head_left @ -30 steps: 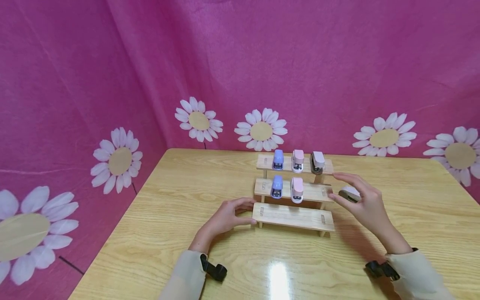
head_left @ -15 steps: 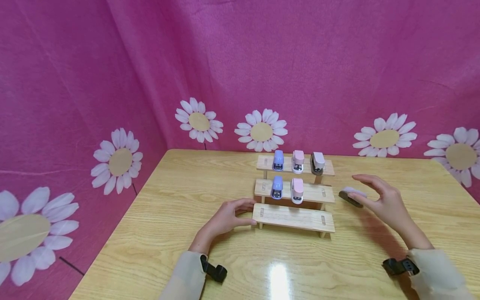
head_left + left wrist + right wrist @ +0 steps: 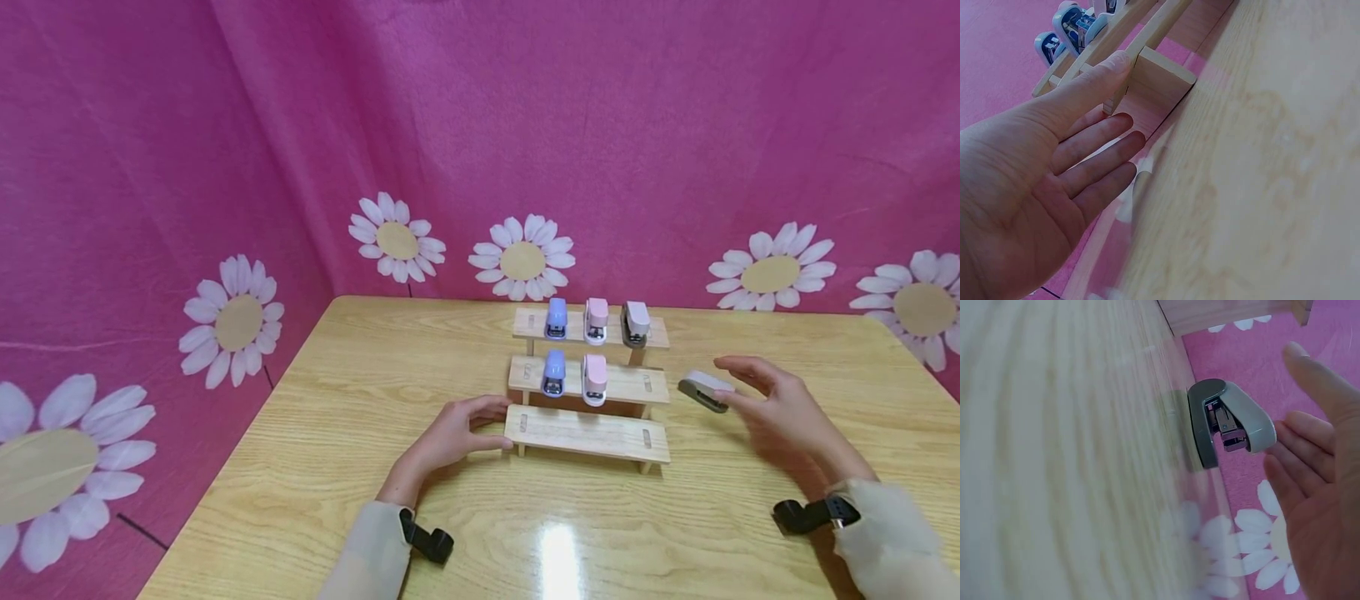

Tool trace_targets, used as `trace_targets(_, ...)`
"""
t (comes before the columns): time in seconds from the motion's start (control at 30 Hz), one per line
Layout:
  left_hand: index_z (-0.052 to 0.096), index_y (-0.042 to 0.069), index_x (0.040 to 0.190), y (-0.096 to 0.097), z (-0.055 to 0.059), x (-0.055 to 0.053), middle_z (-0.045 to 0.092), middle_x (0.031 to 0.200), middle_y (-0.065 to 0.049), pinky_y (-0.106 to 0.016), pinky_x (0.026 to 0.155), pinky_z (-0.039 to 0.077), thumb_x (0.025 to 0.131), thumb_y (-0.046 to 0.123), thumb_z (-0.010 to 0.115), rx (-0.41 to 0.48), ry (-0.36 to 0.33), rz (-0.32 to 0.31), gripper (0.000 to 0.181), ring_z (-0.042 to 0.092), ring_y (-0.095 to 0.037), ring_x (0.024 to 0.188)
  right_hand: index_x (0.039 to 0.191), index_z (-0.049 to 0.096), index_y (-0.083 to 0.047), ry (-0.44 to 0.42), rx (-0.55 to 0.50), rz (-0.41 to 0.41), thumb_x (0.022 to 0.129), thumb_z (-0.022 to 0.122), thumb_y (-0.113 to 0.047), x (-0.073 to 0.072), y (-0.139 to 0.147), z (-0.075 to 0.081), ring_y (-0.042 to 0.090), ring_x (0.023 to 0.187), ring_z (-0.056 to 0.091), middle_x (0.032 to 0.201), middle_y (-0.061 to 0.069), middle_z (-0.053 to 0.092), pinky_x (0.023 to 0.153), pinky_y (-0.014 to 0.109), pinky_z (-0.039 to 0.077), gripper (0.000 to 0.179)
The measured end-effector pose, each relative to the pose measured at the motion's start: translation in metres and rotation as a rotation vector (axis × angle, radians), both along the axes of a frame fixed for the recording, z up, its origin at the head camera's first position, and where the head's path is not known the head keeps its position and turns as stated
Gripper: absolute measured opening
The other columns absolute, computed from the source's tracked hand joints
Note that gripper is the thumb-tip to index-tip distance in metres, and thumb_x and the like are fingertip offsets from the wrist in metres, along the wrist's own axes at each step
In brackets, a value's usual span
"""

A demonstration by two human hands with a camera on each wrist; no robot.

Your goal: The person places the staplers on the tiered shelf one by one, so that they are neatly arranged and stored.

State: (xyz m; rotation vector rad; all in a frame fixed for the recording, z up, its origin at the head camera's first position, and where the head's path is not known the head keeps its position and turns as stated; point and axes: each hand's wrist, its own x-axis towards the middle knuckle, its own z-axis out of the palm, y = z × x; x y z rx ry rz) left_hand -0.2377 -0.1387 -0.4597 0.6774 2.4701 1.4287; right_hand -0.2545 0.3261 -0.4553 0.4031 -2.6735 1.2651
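In the head view a three-tier wooden rack (image 3: pixel 588 433) stands on the table. My left hand (image 3: pixel 453 433) rests at the left end of its lowest shelf. The left wrist view shows the thumb (image 3: pixel 1094 81) straight along the shelf end, the other fingers extended; the index finger is partly hidden. A grey-and-white stapler (image 3: pixel 705 390) lies on the table right of the rack. Around its near right end my right hand (image 3: pixel 787 412) is spread. In the right wrist view, thumb and fingers stand apart beside the stapler (image 3: pixel 1229 422), not closed on it.
A blue stapler (image 3: pixel 556 320), a pink stapler (image 3: pixel 596 322) and a grey-and-white stapler (image 3: pixel 634 325) stand on the top shelf. The middle shelf bears another blue stapler (image 3: pixel 554 373) and pink stapler (image 3: pixel 594 380). A pink flowered cloth (image 3: pixel 630 150) hangs behind the table.
My right hand has moved from the rack's right end to the right, beside the loose stapler, and lowered slightly. The left hand has stayed at the lowest shelf.
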Motion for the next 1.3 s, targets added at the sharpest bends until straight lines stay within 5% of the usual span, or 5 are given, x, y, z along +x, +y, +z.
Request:
trace_targets(0.2, 0.057, 0.010, 0.135, 0.000, 0.001, 0.001, 0.068, 0.126, -0.010, -0.038, 0.108, 0.049, 0.083, 0.025, 0.078, -0.022, 0.010, 0.003, 0.058, 0.064, -0.024, 0.119, 0.139, 0.050, -0.005, -0.083, 0.030, 0.077, 0.091, 0.071, -0.029, -0.010, -0.002, -0.005, -0.025, 0.112, 0.041, 0.132, -0.011, 0.053, 0.089, -0.006, 0.036, 0.058)
trace_targets(0.43, 0.057, 0.009, 0.135, 0.001, 0.001, 0.001, 0.068, 0.126, -0.011, -0.041, 0.109, 0.048, 0.083, 0.024, 0.078, -0.015, 0.008, 0.001, 0.058, 0.063, -0.025, 0.120, 0.142, 0.047, -0.010, -0.145, 0.117, 0.064, 0.090, 0.071, -0.034, -0.017, -0.006, -0.003, -0.013, 0.099, 0.045, 0.136, 0.017, 0.053, 0.080, 0.001, 0.037, 0.062)
trace_targets(0.77, 0.056, 0.008, 0.137, 0.002, 0.002, -0.001, 0.067, 0.128, -0.009, -0.038, 0.109, 0.048, 0.083, 0.025, 0.078, -0.023, 0.005, -0.008, 0.061, 0.063, -0.023, 0.121, 0.138, 0.053, -0.012, -0.110, 0.185, 0.060, 0.088, 0.073, -0.035, -0.018, -0.006, -0.001, -0.014, 0.096, 0.045, 0.132, 0.017, 0.058, 0.077, 0.004, 0.037, 0.058)
trace_targets(1.0, 0.055, 0.009, 0.138, 0.002, 0.003, 0.000, 0.067, 0.129, -0.008, -0.039, 0.110, 0.047, 0.084, 0.027, 0.078, -0.029, -0.025, 0.000, 0.061, 0.062, -0.022, 0.123, 0.135, 0.052, -0.006, -0.116, 0.136, 0.059, 0.089, 0.072, -0.031, -0.014, 0.002, -0.003, -0.026, 0.099, 0.039, 0.132, 0.020, 0.056, 0.082, -0.006, 0.036, 0.056)
trace_targets(1.3, 0.056, 0.010, 0.137, 0.000, 0.001, -0.001, 0.067, 0.129, -0.008, -0.039, 0.110, 0.047, 0.083, 0.027, 0.078, -0.038, -0.026, 0.008, 0.061, 0.062, -0.022, 0.123, 0.136, 0.051, -0.003, -0.162, 0.124, 0.058, 0.089, 0.073, -0.030, -0.009, 0.011, -0.004, -0.026, 0.098, 0.042, 0.129, 0.025, 0.057, 0.080, -0.003, 0.040, 0.058)
